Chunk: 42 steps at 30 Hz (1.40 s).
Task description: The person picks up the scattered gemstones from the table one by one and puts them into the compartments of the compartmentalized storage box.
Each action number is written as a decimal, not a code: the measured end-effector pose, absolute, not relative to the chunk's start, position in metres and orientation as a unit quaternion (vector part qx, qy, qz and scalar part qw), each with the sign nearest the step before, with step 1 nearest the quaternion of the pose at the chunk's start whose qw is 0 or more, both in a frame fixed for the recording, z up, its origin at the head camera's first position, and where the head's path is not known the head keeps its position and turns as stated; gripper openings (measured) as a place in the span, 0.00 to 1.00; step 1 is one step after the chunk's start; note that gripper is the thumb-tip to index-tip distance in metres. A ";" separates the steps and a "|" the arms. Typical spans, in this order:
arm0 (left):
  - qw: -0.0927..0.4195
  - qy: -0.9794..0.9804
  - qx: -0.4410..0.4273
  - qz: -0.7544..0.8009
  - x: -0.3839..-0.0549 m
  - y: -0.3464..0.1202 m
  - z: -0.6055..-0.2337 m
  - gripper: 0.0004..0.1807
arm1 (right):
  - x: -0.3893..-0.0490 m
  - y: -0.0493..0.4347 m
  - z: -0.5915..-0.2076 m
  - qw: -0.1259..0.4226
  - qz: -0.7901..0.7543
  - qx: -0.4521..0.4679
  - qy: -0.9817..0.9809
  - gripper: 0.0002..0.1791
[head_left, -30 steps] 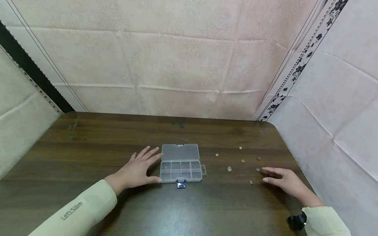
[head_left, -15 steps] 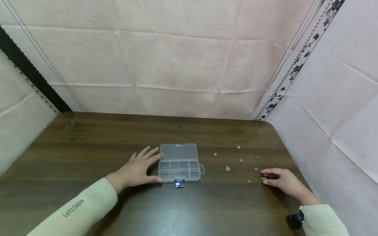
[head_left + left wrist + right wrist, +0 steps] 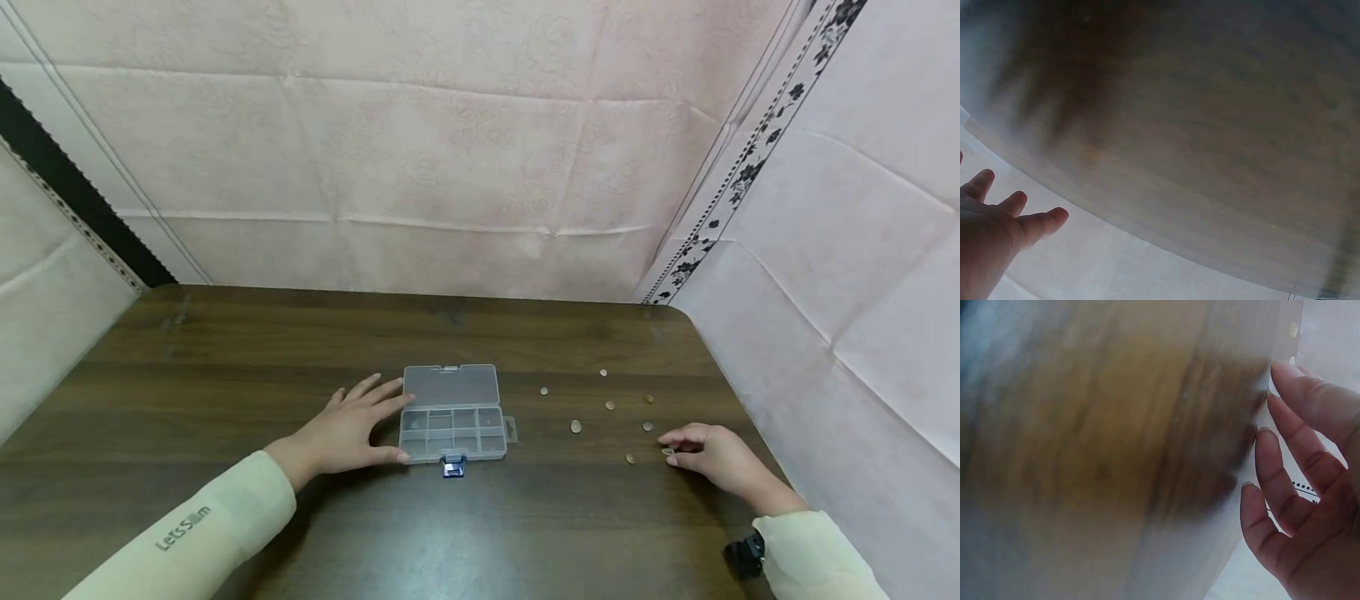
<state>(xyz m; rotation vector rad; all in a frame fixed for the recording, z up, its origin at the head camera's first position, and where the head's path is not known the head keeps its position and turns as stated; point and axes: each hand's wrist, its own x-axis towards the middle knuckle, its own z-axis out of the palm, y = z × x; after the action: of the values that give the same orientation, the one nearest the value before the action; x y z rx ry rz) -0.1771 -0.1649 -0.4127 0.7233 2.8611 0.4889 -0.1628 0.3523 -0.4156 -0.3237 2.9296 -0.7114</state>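
A clear plastic compartment box [image 3: 453, 433] lies on the table with its lid [image 3: 450, 385] folded back. Its front carries a blue latch [image 3: 453, 467]. My left hand [image 3: 347, 432] is spread along the box's left side, thumb at the front corner and index fingertip by the lid edge. Its fingers also show in the left wrist view, at lower left. At the right, my right hand [image 3: 708, 454] pinches a small pale translucent disc [image 3: 667, 451] between thumb and index finger, low over the table. The right wrist view shows its other fingers loosely bent.
Several similar small discs lie scattered right of the box, among them a larger one [image 3: 576, 427], one near the fingertips [image 3: 631, 458] and a yellowish one [image 3: 648, 399]. The brown wooden table [image 3: 300, 333] meets pale patterned cloth [image 3: 420, 167] behind and at both sides.
A small disc has come into sight between my right thumb and index finger, which have drawn together on it. My left hand keeps its place beside the box; the head view has shifted slightly.
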 end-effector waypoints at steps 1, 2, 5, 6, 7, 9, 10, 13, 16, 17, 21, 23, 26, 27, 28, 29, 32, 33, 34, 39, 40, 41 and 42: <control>0.075 0.954 0.241 0.163 -0.177 -0.165 -0.413 0.47 | -0.163 0.352 -0.415 0.055 -0.233 -0.107 0.965 0.12; 0.075 0.954 0.240 0.163 -0.177 -0.166 -0.412 0.47 | -0.164 0.352 -0.415 0.055 -0.233 -0.107 0.965 0.11; 0.073 0.954 0.243 0.160 -0.176 -0.167 -0.412 0.47 | -0.165 0.351 -0.415 0.054 -0.228 -0.106 0.966 0.10; 0.072 0.954 0.243 0.158 -0.176 -0.167 -0.412 0.47 | -0.165 0.350 -0.416 0.052 -0.226 -0.106 0.967 0.10; 0.072 0.954 0.245 0.157 -0.176 -0.167 -0.412 0.47 | -0.165 0.350 -0.416 0.051 -0.225 -0.106 0.967 0.09; 0.071 0.954 0.248 0.155 -0.176 -0.167 -0.412 0.47 | -0.166 0.349 -0.416 0.048 -0.222 -0.107 0.968 0.08; 0.071 0.954 0.247 0.154 -0.176 -0.167 -0.412 0.47 | -0.166 0.349 -0.416 0.046 -0.220 -0.107 0.968 0.08; 0.073 0.954 0.247 0.153 -0.176 -0.167 -0.411 0.47 | -0.166 0.348 -0.415 0.044 -0.217 -0.108 0.969 0.07; 0.072 0.954 0.248 0.151 -0.176 -0.167 -0.411 0.47 | -0.165 0.347 -0.414 0.039 -0.216 -0.114 0.969 0.07; 0.071 0.954 0.250 0.151 -0.175 -0.167 -0.411 0.47 | -0.164 0.346 -0.414 0.033 -0.214 -0.117 0.969 0.07; 0.070 0.953 0.252 0.151 -0.175 -0.167 -0.411 0.46 | -0.163 0.342 -0.415 -0.001 -0.200 -0.139 0.970 0.07; 0.071 0.954 0.250 0.150 -0.175 -0.167 -0.410 0.46 | -0.162 0.340 -0.416 -0.027 -0.188 -0.158 0.969 0.07; 0.070 0.954 0.251 0.149 -0.175 -0.167 -0.411 0.44 | -0.161 0.335 -0.415 -0.065 -0.165 -0.183 0.967 0.07; 0.069 0.953 0.252 0.149 -0.174 -0.167 -0.411 0.44 | -0.161 0.333 -0.415 -0.077 -0.157 -0.190 0.966 0.08; 0.069 0.954 0.253 0.149 -0.174 -0.167 -0.411 0.44 | -0.161 0.332 -0.414 -0.088 -0.149 -0.196 0.965 0.08; 0.069 0.953 0.253 0.149 -0.174 -0.167 -0.411 0.43 | -0.160 0.329 -0.413 -0.098 -0.143 -0.201 0.964 0.08; 0.066 0.953 0.256 0.147 -0.174 -0.167 -0.411 0.43 | -0.160 0.322 -0.410 -0.139 -0.126 -0.223 0.956 0.10; 0.065 0.953 0.257 0.147 -0.174 -0.167 -0.411 0.43 | -0.161 0.319 -0.410 -0.156 -0.122 -0.230 0.953 0.11; 0.065 0.953 0.256 0.146 -0.174 -0.166 -0.411 0.43 | -0.161 0.316 -0.409 -0.171 -0.120 -0.234 0.949 0.11; 0.064 0.954 0.257 0.143 -0.174 -0.165 -0.411 0.42 | -0.164 0.303 -0.409 -0.213 -0.125 -0.246 0.937 0.12; 0.065 0.954 0.256 0.144 -0.174 -0.165 -0.411 0.42 | -0.164 0.300 -0.409 -0.216 -0.127 -0.247 0.936 0.12; 0.066 0.954 0.256 0.144 -0.174 -0.165 -0.411 0.42 | -0.165 0.298 -0.409 -0.220 -0.128 -0.250 0.934 0.12; 0.067 0.953 0.255 0.145 -0.174 -0.164 -0.411 0.42 | -0.166 0.296 -0.409 -0.224 -0.127 -0.255 0.932 0.12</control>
<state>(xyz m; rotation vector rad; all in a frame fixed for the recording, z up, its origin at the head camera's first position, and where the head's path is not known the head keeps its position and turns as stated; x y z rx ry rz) -0.1738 -0.1645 -0.4107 0.7697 2.8733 0.4378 -0.1657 0.2957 -0.4093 -0.9415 3.4356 -0.4689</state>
